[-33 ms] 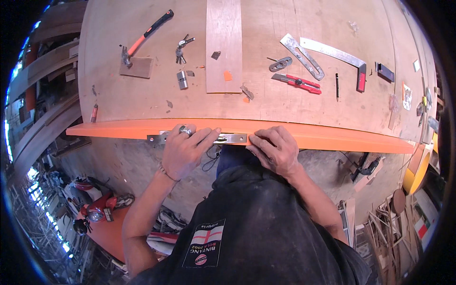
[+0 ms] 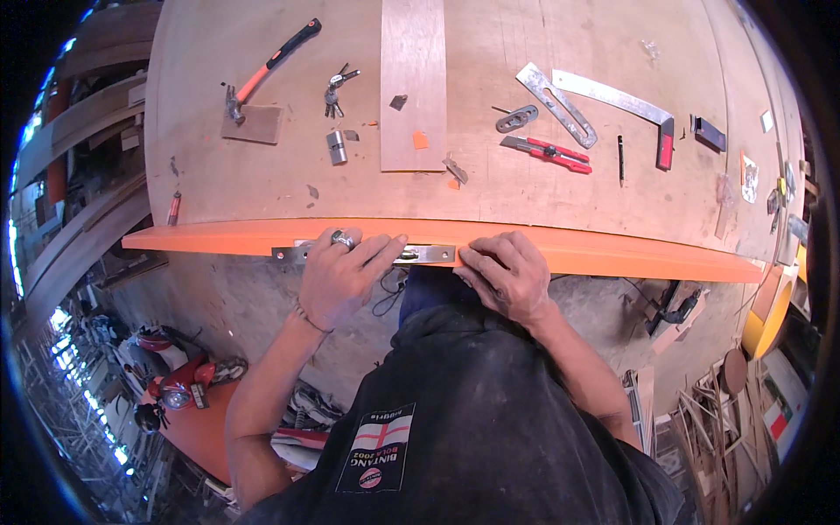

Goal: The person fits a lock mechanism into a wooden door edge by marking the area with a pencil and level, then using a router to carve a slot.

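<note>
A long orange board [image 2: 612,250] lies along the near edge of the workbench. Set against its near edge is a metal mortise lock [image 2: 435,255], of which only the narrow faceplate with screw holes shows. My left hand [image 2: 337,271], with a ring on it, lies over the middle of this plate, fingers bent across it and hiding part of it. By the plate's right end, my right hand [image 2: 507,273] grips the board's edge, fingers curled on top and thumb below. Anything small inside that pinch is hidden.
Across the bench lie a hammer [image 2: 262,74], keys [image 2: 332,92], a lock cylinder [image 2: 336,148], a red utility knife [image 2: 549,153], a pencil [image 2: 621,159], a plane iron [image 2: 560,107] and a try square [image 2: 617,98]. A plywood strip [image 2: 413,52] points away from me. A red motorcycle [image 2: 179,385] stands behind left.
</note>
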`<state>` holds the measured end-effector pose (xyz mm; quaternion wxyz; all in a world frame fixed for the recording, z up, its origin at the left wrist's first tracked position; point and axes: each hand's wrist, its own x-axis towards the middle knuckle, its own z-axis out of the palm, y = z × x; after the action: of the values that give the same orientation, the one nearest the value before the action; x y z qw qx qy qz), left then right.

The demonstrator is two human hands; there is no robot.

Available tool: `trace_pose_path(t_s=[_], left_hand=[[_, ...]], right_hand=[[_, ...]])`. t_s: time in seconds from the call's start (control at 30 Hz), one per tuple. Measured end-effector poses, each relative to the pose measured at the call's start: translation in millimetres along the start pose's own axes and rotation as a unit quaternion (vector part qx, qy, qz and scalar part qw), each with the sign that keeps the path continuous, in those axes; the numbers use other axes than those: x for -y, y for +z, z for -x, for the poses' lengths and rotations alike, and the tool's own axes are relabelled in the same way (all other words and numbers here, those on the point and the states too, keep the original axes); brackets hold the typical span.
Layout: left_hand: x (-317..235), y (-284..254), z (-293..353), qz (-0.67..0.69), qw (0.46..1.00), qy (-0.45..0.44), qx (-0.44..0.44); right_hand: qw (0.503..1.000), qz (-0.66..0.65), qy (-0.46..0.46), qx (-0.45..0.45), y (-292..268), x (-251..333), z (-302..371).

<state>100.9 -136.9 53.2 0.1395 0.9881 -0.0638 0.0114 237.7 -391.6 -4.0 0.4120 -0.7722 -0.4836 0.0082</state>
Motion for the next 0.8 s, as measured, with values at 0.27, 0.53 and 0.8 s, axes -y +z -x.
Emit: trace_pose_path(t_s=[0.27, 0.53, 0.8], left_hand=[[0.2, 3.9, 5.5, 0.007, 1.000, -0.002, -0.021], [-3.8, 9.0, 8.2, 0.015, 0.999, -0.014, -0.038], [-7.9, 16.6, 7.3, 0.002, 0.998, -0.026, -0.057]], right_hand=[[1.000, 0.014, -0.012, 0.003, -1.2, 2.4, 0.0], [1.000, 0.019, -0.019, -0.010, -1.4, 4.3, 2.4], [1.000, 0.020, -0.019, -0.013, -0.8, 2.4, 8.4]])
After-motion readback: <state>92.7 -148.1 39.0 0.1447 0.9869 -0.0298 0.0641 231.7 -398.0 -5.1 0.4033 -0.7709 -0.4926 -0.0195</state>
